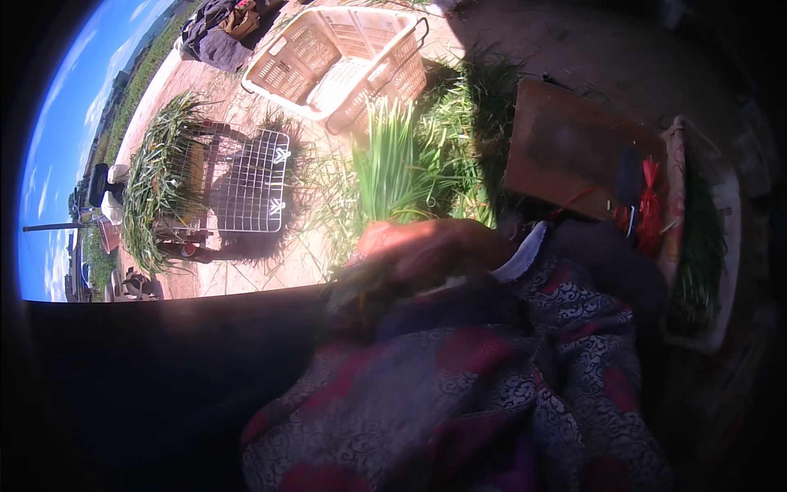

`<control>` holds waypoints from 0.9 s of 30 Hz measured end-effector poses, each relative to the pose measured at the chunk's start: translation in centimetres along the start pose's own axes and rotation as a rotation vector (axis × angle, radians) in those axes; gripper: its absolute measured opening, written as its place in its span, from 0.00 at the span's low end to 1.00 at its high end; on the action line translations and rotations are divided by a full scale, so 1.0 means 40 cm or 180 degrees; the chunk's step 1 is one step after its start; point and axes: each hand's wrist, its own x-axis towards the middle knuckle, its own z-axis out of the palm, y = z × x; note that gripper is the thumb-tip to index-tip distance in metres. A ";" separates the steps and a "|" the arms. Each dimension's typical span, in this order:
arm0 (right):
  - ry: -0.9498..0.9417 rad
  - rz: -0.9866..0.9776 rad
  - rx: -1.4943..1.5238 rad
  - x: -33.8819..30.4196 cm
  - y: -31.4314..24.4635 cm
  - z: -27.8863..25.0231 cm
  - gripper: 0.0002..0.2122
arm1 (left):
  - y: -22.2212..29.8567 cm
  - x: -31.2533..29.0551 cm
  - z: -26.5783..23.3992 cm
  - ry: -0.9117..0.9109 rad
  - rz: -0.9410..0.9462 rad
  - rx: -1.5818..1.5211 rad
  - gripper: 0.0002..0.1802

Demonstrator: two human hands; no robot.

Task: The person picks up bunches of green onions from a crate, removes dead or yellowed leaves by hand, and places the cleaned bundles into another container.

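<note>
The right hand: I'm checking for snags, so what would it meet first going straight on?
Going leftward, the right hand would probably meet the loose green leaves scattered on the ground first; its height above them is unclear, so it might pass over.

From here I see the person's blurred right hand (430,248) against long green leaves (384,156), a pale crate (389,82) beyond and a wire rack (247,176) leftward.
</note>
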 end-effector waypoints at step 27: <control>0.2046 0.1835 -0.1953 -0.005 0.233 -0.222 0.12 | 0.140 -0.047 0.096 0.0191 0.0384 -0.0007 0.13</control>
